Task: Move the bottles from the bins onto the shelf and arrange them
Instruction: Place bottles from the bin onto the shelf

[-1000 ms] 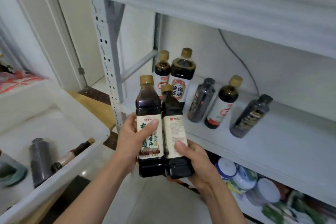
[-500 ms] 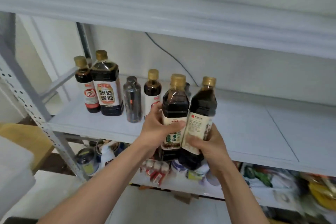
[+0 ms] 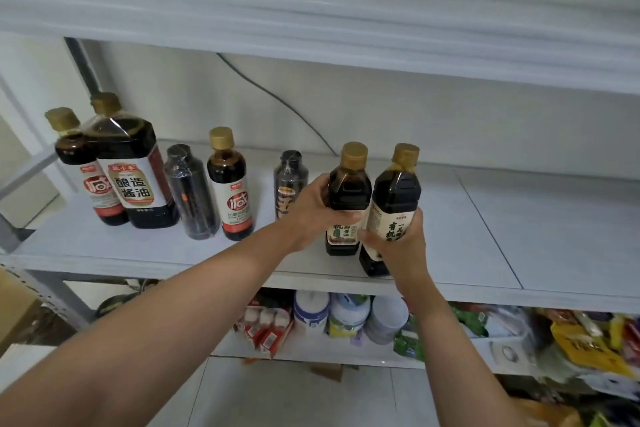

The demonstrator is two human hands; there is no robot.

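Site: storeroom or pantry.
I am facing white metal shelving (image 3: 519,229), sauce bottles (image 3: 135,177) lining one board, packaged groceries (image 3: 346,319) crowding below.

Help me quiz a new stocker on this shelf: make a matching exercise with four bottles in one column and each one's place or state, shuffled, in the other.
Bottles:
1. big square-shouldered bottle
2. black-capped bottle with gold print
3. green-labelled bottle
4. cream-labelled bottle

Places or states:
A. gripped by the right hand
B. standing untouched near the left end of the shelf
C. gripped by the left hand
D. standing partly hidden behind the left hand

Pairs: 1-B, 2-D, 3-C, 4-A.
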